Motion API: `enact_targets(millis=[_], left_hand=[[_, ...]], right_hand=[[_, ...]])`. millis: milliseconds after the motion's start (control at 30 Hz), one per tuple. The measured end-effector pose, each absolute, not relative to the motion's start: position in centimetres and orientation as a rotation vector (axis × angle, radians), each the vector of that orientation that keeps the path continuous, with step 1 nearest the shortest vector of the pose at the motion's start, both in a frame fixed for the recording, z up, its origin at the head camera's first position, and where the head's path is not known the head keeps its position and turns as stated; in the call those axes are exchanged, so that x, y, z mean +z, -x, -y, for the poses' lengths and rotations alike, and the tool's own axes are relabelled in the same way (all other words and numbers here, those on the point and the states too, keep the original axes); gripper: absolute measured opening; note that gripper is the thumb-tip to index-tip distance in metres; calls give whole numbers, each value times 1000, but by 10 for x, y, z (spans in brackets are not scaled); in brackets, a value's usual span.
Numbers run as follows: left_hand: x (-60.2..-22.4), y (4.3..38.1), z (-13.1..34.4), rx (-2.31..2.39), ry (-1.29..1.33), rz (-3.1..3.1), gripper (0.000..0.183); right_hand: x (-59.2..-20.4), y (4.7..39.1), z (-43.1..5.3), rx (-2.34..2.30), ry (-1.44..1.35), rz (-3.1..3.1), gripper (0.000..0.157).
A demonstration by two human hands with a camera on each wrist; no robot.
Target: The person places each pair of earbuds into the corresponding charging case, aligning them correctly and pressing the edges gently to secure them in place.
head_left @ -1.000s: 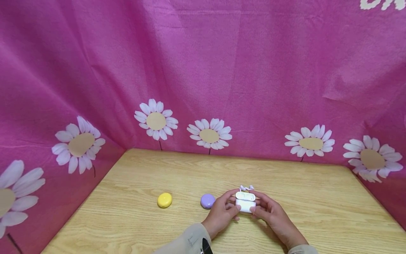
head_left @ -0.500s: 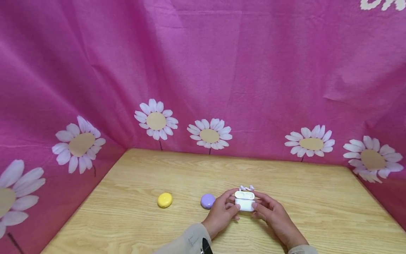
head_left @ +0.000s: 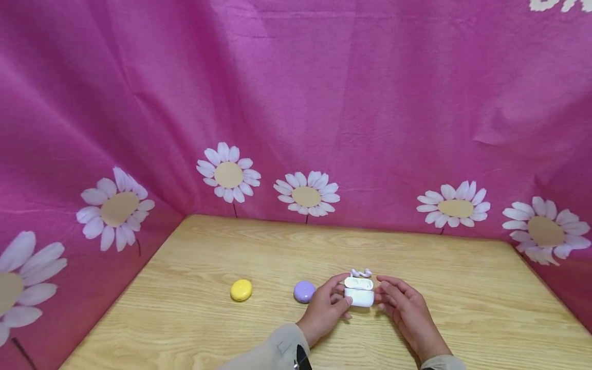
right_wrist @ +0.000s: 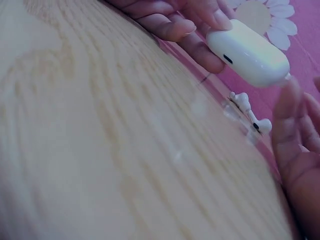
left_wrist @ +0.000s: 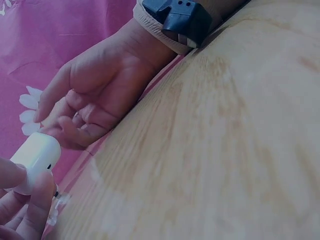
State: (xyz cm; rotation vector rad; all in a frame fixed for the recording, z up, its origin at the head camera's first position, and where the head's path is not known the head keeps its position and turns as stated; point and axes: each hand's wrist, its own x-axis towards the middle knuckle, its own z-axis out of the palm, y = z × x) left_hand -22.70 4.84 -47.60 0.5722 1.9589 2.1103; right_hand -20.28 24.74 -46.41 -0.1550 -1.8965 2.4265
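Observation:
A white earbud case (head_left: pixel 359 297) with its lid flipped up is held just above the table by my left hand (head_left: pixel 324 308), thumb on its front and fingers behind. My right hand (head_left: pixel 411 313) is to the right of the case, fingers loosely bent and apart from it, with nothing in them. Two white earbuds (head_left: pixel 367 273) lie on the table just behind the case. The right wrist view shows the case underside (right_wrist: pixel 250 54), with a small dark port, and the earbuds (right_wrist: pixel 242 101) beyond it.
On the wooden table (head_left: pixel 194 329), a purple round case (head_left: pixel 304 291) sits close to the left hand, with a yellow round case (head_left: pixel 241 290) farther left. A pink curtain (head_left: pixel 370 103) printed with daisies stands along the table's back and sides.
My right hand has let go of the case and moved slightly right. The left hand still holds the case in nearly the same place; the earbuds have not moved.

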Motion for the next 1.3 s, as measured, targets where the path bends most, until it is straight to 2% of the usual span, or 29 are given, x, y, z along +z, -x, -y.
enact_targets(millis=[333, 733, 1300], left_hand=[[-477, 222, -46, 2087, -619, -1998, 54], [-478, 219, -50, 2132, -601, -1962, 54], [-472, 222, -47, 2151, -568, -1943, 53]], right_hand=[[-472, 226, -240, 2020, 449, 1839, 29], [-466, 244, -243, 1543, 540, 2421, 40], [-460, 256, -235, 1485, 580, 2482, 36]])
